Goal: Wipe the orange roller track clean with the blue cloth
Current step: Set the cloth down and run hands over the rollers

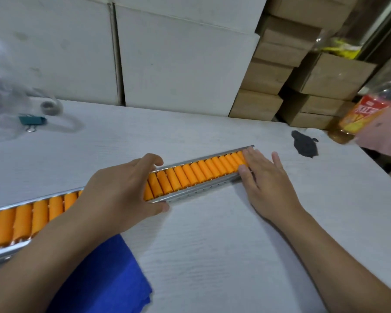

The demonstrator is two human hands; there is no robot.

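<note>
Spread across a white wood-grain table (212,245): an orange roller track (201,172) lying diagonally in its metal channel, a blue cloth (104,279) at the near edge, a teal binder clip (32,121) and what may be a tape roll (51,107) far left, a black scrap (305,144) far right.

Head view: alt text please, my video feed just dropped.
The left hand grips the orange roller track mid-length; the right hand lies flat on its right end. The blue cloth lies on the white table beneath the left forearm, in neither hand.
</note>
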